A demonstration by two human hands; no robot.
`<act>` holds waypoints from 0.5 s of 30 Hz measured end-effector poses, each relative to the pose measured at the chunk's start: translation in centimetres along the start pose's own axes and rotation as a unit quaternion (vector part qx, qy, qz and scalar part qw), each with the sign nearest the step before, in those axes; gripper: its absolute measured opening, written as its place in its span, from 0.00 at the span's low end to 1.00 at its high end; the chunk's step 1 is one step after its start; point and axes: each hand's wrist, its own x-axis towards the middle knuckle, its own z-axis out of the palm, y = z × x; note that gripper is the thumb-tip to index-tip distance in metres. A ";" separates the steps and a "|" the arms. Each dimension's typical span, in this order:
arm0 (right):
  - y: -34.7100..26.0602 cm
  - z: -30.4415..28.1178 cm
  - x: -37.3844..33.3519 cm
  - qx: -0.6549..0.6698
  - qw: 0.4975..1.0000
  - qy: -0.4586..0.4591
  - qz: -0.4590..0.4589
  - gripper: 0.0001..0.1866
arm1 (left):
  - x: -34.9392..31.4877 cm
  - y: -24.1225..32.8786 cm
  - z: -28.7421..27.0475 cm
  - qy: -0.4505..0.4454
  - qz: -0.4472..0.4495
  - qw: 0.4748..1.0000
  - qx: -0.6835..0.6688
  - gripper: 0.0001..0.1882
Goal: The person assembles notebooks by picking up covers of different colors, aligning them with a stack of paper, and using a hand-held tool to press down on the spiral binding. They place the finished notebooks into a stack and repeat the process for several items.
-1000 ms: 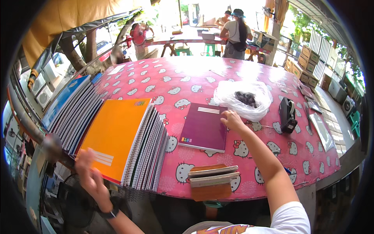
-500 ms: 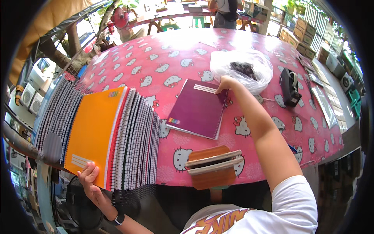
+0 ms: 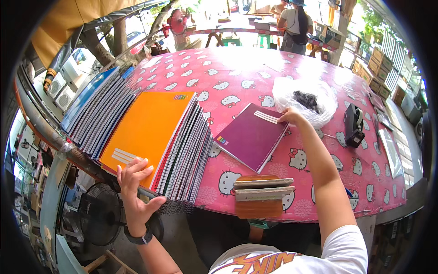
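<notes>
A purple spiral notebook (image 3: 253, 136) lies flat on the table, slanted, with white label lines near its upper corner. My right hand (image 3: 293, 117) pinches that corner on the spiral side. To its left is a thick stack of spiral notebooks (image 3: 182, 155), topped by an orange one (image 3: 146, 132). My left hand (image 3: 137, 187), a dark band at its wrist, is open by the orange notebook's lower edge. Its fingertips reach the cover and its thumb points away. Between me and the purple notebook sits a brown wooden holder with pale, slab-like edges (image 3: 264, 188).
Another notebook stack with a blue cover (image 3: 86, 98) stands at the far left. A clear plastic bag with dark contents (image 3: 305, 101) and a black tape dispenser (image 3: 354, 126) are to the right on the pink patterned table (image 3: 219, 102). A person (image 3: 294, 27) stands beyond the table.
The view has shifted, moving the scene rightward and down. My left hand's fingers have spread and its thumb has swung out. My right hand stays on the purple notebook's corner.
</notes>
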 end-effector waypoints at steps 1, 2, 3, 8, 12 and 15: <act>-0.3 0.4 -0.6 0.068 0.997 0.037 -0.009 0.28 | 0.1 0.7 -0.1 0.002 0.000 1.000 0.001 0.26; -0.7 0.5 -1.2 0.067 0.997 0.038 -0.011 0.28 | 0.1 1.4 -0.1 -0.009 -0.026 0.999 0.027 0.22; -1.0 0.4 -1.9 0.251 0.967 0.033 -0.036 0.25 | 0.1 2.1 0.0 -0.021 -0.052 0.997 0.053 0.19; -5.1 -0.8 -6.7 0.450 0.828 0.219 -0.255 0.11 | 0.4 4.2 0.2 -0.019 -0.072 0.991 0.111 0.14; -9.8 -4.3 -13.9 0.256 0.864 0.295 -0.319 0.09 | 1.7 7.2 0.3 0.006 -0.026 0.995 0.096 0.17; -9.9 -5.4 -14.8 0.177 0.873 0.337 -0.305 0.09 | 3.9 11.0 5.0 0.038 0.081 0.986 -0.140 0.21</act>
